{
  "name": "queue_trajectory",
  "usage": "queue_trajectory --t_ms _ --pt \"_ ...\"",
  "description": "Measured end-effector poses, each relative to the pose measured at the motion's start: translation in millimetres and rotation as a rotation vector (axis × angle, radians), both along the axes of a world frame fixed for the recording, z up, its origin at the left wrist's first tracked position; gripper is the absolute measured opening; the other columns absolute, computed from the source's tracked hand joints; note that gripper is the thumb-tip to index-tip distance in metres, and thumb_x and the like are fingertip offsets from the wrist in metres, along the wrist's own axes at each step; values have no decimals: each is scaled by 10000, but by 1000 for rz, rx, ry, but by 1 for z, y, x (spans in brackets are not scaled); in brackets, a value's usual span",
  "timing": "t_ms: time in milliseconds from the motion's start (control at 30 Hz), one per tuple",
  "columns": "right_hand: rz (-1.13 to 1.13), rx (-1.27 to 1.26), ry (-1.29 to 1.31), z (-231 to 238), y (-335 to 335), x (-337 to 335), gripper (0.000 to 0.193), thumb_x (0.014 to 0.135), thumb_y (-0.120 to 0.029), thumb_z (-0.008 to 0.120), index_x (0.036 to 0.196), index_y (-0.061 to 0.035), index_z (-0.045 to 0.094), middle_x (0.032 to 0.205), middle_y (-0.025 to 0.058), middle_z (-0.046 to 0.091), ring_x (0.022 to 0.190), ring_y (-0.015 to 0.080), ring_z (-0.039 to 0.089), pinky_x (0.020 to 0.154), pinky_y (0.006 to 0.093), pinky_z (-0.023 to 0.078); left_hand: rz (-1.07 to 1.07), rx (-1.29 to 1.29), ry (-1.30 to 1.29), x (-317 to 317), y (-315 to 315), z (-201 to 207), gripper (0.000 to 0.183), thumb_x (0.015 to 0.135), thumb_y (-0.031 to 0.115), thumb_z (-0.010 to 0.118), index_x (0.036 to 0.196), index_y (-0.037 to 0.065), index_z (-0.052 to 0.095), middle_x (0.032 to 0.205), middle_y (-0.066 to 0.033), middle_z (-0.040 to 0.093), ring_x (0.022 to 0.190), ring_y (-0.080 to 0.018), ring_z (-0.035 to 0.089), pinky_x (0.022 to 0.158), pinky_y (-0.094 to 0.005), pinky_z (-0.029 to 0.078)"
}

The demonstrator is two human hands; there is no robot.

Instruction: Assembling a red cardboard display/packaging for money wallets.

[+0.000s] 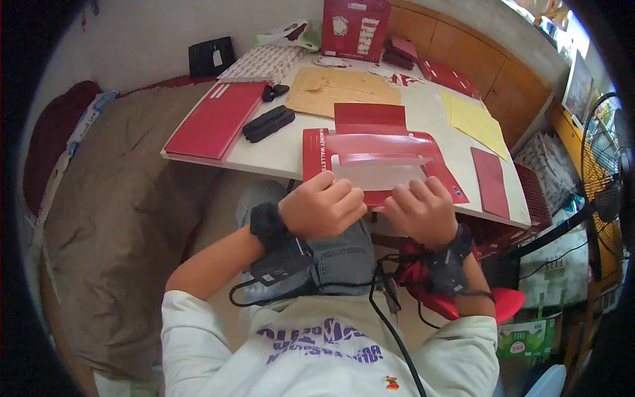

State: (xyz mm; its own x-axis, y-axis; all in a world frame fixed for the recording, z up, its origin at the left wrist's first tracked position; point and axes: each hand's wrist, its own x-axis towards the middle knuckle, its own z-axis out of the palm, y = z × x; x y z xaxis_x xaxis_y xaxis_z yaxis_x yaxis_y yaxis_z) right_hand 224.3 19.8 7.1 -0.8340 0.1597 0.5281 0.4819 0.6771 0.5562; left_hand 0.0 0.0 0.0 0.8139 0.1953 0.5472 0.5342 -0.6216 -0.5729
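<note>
A red printed card sleeve [314, 152] lies at the table's near edge, with a flap raised at its far side. Over its middle is a translucent plastic sheet [380, 176] with a whitish upper edge. My left hand [324, 206] is closed at the sheet's left side, knuckles up. At its right side my right hand [423, 210] is closed in the same way. Both seem to pinch the plastic sheet, though the fingertips are hidden beneath the hands. Black devices are strapped round both wrists, with cables hanging from them.
Left on the white table [297, 159] are red folders [215, 122] and a black case [268, 124]. Behind lie a brown paper sheet [344, 91] and a red box [355, 30]. Yellow sheets [473, 122] and a dark red card [489, 182] are rightward. A fan [605, 172] stands far right.
</note>
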Motion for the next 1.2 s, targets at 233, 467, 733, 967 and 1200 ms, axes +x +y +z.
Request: queue_trajectory --t_ms 233,467,733,967,1200 --pt "-120 76 93 21 9 19 122 691 -162 621 787 -118 559 775 5 507 702 146 516 571 293 405 89 79 -158 -10 3 14 111 773 249 631 775 151 580 800 16 524 724 -132 512 624 -294 392" --pt "-168 228 326 79 48 25 94 773 -146 610 771 -107 524 763 33 510 702 212 552 568 339 441 74 280 -241 -10 2 5 300 797 269 684 1053 140 594 1103 -53 560 1030 -188 516 867 -389 419" --pt "-162 207 458 88 61 33 109 801 -157 618 800 -87 534 768 50 512 735 240 566 599 373 462 414 -458 -182 9 79 -24 601 887 505 471 1338 109 444 1453 -121 315 1252 -311 402 985 -427 375" --pt "-150 132 470 90 67 32 94 809 -151 614 816 -84 549 772 51 514 743 247 557 620 383 456 332 -580 -213 33 164 -47 650 884 518 469 1393 126 366 1419 -151 374 1270 -325 403 1033 -434 339" --pt "-159 78 464 81 73 50 99 799 -147 630 835 -78 568 789 50 535 738 254 550 622 372 447 325 -743 -262 63 186 -49 710 845 568 506 1382 120 383 1303 -179 484 1190 -349 465 960 -472 381"
